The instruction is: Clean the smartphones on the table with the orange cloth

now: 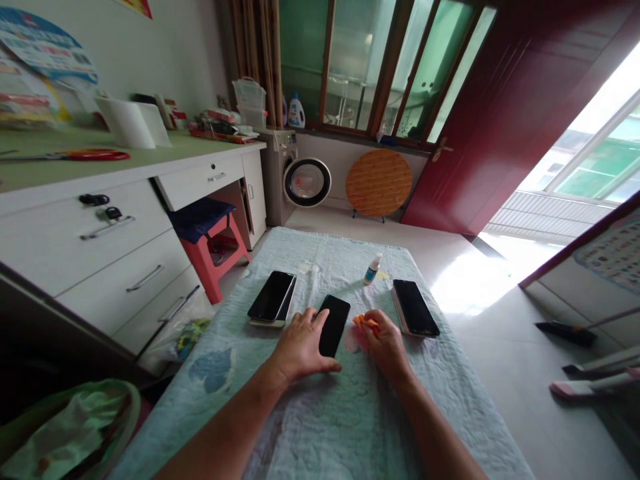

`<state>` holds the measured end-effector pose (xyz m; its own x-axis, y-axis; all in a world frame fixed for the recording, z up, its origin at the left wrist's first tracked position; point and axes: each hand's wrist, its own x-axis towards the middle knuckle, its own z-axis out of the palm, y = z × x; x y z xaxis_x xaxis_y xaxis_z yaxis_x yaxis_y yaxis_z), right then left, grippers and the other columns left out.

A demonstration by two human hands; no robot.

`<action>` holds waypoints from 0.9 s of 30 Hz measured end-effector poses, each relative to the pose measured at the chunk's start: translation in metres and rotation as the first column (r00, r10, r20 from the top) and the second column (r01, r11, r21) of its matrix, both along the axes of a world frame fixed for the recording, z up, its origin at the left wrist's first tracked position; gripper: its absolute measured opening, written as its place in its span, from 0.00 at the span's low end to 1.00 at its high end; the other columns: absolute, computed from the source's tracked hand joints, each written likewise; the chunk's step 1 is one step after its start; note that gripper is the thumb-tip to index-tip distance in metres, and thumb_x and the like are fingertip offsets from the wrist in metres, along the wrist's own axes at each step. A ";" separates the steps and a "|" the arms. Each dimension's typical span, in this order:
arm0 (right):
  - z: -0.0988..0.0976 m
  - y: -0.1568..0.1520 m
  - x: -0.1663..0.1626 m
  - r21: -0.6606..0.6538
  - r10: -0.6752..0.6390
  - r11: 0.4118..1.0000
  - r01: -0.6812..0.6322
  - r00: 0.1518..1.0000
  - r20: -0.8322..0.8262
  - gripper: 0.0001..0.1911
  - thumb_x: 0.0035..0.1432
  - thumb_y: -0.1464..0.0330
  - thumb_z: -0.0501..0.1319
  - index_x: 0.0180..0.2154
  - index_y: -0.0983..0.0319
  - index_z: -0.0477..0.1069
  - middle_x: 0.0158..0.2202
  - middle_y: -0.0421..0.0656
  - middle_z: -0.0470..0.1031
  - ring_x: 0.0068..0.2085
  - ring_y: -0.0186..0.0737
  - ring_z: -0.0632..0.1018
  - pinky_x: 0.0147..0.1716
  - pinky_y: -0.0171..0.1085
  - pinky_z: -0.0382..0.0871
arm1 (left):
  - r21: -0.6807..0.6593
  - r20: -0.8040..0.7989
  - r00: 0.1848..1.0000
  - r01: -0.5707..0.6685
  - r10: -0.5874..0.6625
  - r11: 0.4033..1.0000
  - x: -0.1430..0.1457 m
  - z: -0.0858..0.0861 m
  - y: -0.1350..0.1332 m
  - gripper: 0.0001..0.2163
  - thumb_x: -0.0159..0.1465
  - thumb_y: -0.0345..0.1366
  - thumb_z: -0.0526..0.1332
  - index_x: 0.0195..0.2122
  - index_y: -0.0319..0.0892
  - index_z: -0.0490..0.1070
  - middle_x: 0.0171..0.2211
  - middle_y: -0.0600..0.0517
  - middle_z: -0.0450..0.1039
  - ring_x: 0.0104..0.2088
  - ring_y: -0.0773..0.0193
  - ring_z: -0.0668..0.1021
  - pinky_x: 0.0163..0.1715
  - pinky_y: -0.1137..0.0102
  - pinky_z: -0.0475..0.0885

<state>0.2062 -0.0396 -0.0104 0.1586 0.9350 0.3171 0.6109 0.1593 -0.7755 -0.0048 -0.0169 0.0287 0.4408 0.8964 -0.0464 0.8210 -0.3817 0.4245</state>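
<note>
A black smartphone (334, 328) lies face up on the cloth-covered table (280, 427). My left hand (301, 347) grips it from the left, thumb at the near end and fingers along its left side. To the right of that phone, my right hand (383, 341) pinches a small orange cloth (364, 323) just above the table cover. Several more phones lie in two small stacks: a left stack (271, 297) beyond my left hand, and a right stack (416, 308) beyond my right hand. Behind them stands a small spray bottle (373, 269) with a blue label.
White drawers (117, 247) and a desk run along the left, with a red stool (214, 250) beside them. A waste bin (131, 413) stands at the lower left. Farther back are a washing machine (276, 180) with its door open and a round wooden tabletop (379, 183).
</note>
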 end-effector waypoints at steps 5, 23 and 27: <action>0.011 -0.002 -0.007 -0.036 -0.014 0.999 0.009 0.990 -0.141 0.12 0.57 0.57 0.58 0.34 0.59 0.69 0.31 0.43 0.75 0.33 0.41 0.76 0.28 0.33 0.69 | -0.122 0.071 0.992 0.112 -0.104 0.986 -0.006 0.003 0.000 0.54 0.36 0.44 0.73 0.65 0.48 0.50 0.64 0.41 0.54 0.60 0.42 0.64 0.56 0.58 0.63; 0.027 0.033 -0.022 -0.081 0.268 0.963 -0.259 0.864 0.427 0.14 0.57 0.78 0.53 0.34 0.61 0.75 0.38 0.44 0.71 0.41 0.38 0.72 0.46 0.38 0.65 | -0.082 0.023 0.999 -0.021 0.023 0.996 0.006 0.001 -0.004 0.42 0.43 0.44 0.71 0.59 0.40 0.59 0.55 0.38 0.63 0.53 0.45 0.72 0.51 0.62 0.68; 0.022 0.059 -0.019 -0.050 0.216 0.975 -0.216 0.868 0.447 0.14 0.57 0.78 0.53 0.37 0.62 0.76 0.39 0.45 0.74 0.43 0.40 0.74 0.48 0.40 0.63 | -0.110 0.045 0.998 0.038 -0.034 0.993 -0.001 -0.001 0.001 0.40 0.44 0.41 0.70 0.58 0.40 0.60 0.56 0.38 0.62 0.54 0.47 0.72 0.51 0.63 0.68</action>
<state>0.1873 0.0199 0.0116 -0.2062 0.9291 0.3071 0.8422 0.3283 -0.4276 -0.0055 -0.0154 0.0277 0.4764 0.8703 -0.1246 0.7875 -0.3594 0.5008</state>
